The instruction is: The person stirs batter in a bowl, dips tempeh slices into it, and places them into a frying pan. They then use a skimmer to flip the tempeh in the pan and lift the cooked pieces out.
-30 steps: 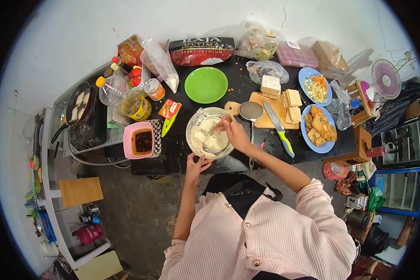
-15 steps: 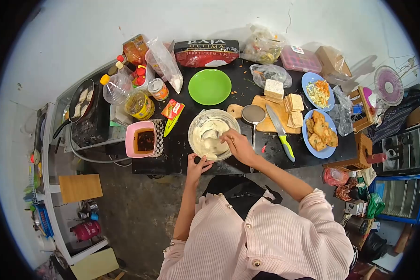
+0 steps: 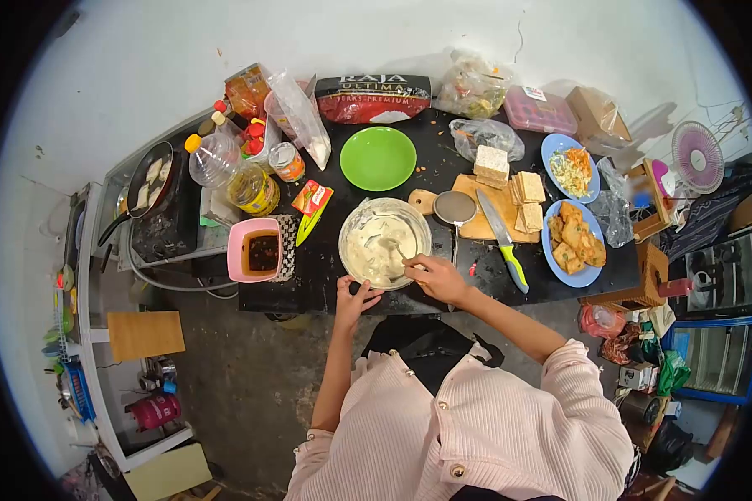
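Note:
A bowl [image 3: 345, 227] of pale, thick batter [image 3: 372, 240] sits near the front edge of the black table. My left hand [image 3: 358, 299] grips its near left rim, thumb uppermost. In my right hand [image 3: 439, 279], the fingers are pinched round the handle of a spoon [image 3: 399, 249], whose head is sunk in the batter. Right of the bowl lie a round flat strainer [image 3: 454, 207], a knife with a green handle [image 3: 495, 221], and a wooden cutting board [image 3: 468, 185] bearing tempeh slices [image 3: 526, 190] and a tempeh block [image 3: 491, 162].
A green plate [image 3: 378, 159] lies behind the bowl. To the left stand a pink container [image 3: 236, 250] of dark liquid and oil bottles [image 3: 251, 190]; a frying pan [image 3: 169, 185] holds food on the stove. Blue plates hold fried pieces [image 3: 574, 238] and shredded vegetables [image 3: 571, 173].
My right hand has shifted slightly right and toward me, moving the spoon through the batter. My left hand stays on the bowl's rim.

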`<action>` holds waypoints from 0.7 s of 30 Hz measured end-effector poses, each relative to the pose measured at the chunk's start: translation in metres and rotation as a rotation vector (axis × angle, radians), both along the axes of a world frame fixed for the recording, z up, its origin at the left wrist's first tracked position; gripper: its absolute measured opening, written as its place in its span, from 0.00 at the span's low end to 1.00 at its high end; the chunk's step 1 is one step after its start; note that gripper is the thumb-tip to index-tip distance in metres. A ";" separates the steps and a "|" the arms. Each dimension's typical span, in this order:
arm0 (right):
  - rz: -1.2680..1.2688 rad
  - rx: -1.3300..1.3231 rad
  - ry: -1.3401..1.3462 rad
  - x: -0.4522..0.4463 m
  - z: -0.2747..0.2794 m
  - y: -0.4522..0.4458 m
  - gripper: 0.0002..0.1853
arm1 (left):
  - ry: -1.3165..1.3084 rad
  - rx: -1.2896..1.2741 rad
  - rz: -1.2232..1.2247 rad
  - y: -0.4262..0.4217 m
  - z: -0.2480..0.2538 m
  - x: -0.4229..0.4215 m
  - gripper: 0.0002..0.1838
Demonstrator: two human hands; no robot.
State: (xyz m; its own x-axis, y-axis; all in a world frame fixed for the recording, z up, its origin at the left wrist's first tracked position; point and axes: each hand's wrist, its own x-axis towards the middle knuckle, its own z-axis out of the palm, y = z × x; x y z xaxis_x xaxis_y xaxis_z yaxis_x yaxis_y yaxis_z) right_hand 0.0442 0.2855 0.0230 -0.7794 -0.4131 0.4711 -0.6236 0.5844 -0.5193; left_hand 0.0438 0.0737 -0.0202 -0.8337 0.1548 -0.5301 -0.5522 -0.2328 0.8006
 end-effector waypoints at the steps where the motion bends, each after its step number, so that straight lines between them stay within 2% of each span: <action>1: -0.005 0.006 -0.022 -0.002 -0.003 0.000 0.12 | 0.003 0.005 0.006 0.000 0.001 -0.001 0.17; 5: -0.034 -0.115 0.071 0.000 0.000 -0.002 0.11 | 0.014 0.012 0.011 0.000 -0.001 0.000 0.17; 6: -0.047 -0.069 -0.077 0.000 -0.002 -0.002 0.11 | 0.013 0.014 0.009 0.000 -0.001 -0.001 0.17; 9: -0.042 -0.033 -0.105 -0.006 -0.002 0.001 0.10 | 0.001 0.007 0.002 0.000 -0.001 -0.002 0.17; 13: -0.047 -0.148 -0.024 -0.006 0.000 -0.002 0.10 | -0.012 -0.007 -0.004 0.000 0.001 -0.002 0.17; 14: -0.075 -0.140 -0.154 -0.005 -0.007 -0.003 0.09 | -0.011 -0.006 0.001 0.000 -0.001 -0.002 0.17; 18: -0.132 -0.123 -0.160 -0.010 0.010 -0.006 0.09 | -0.008 -0.011 0.007 -0.001 -0.004 0.000 0.18; 21: -0.025 -0.123 0.049 -0.011 0.002 -0.006 0.09 | 0.000 0.009 0.013 0.001 -0.003 -0.002 0.18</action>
State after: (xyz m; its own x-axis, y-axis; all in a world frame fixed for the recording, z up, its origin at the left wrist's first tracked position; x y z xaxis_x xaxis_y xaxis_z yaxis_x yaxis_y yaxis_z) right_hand 0.0328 0.2792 0.0248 -0.7632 -0.3308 0.5550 -0.6364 0.5334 -0.5572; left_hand 0.0421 0.0747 -0.0235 -0.8356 0.1483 -0.5289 -0.5491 -0.2471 0.7984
